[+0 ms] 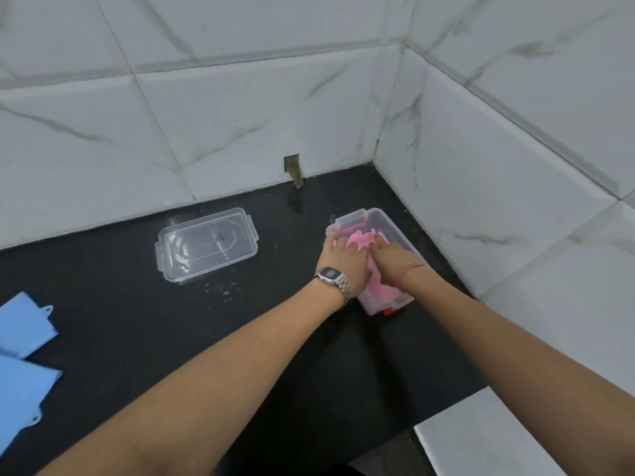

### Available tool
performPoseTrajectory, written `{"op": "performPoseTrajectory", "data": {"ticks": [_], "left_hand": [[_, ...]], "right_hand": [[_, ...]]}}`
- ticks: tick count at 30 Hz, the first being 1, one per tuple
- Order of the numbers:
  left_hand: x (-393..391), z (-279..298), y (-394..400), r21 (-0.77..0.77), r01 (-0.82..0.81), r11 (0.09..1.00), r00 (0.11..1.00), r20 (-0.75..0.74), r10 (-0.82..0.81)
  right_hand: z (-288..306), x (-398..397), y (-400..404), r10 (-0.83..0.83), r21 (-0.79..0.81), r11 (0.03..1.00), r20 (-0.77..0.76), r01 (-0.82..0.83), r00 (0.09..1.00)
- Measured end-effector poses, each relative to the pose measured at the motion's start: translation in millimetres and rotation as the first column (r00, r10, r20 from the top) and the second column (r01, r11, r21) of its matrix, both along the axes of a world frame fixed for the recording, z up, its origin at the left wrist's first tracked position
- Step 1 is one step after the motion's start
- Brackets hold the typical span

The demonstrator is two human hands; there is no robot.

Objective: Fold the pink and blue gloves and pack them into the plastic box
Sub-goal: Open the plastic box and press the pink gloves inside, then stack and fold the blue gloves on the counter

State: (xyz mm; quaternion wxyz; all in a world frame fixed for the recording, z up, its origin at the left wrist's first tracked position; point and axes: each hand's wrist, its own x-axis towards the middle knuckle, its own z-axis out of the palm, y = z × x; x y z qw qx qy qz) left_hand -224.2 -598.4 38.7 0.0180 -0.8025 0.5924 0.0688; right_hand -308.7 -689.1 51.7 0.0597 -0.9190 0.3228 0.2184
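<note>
A clear plastic box stands on the black counter near the right wall. Folded pink gloves lie inside it. My left hand and my right hand both rest flat on top of the pink gloves inside the box, fingers extended, side by side. The hands hide most of the pink material; a pink strip shows at the near end of the box. Two blue gloves lie flat at the far left edge of the counter, one blue glove behind the other blue glove.
The box's clear lid lies upside-up on the counter to the left of the box. Tiled walls close the back and right sides. The black counter ends at a white tile ledge at the lower right.
</note>
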Motion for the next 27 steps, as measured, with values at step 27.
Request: {"op": "performPoseTrajectory", "data": {"ticks": [27], "left_hand": [[208.5,-53.4,471.8,0.135,-0.869,0.476,0.467,-0.093,0.879]], "right_hand": [[-3.6,224.2,326.1,0.552,0.088,0.782,0.36,-0.617,0.752]]}}
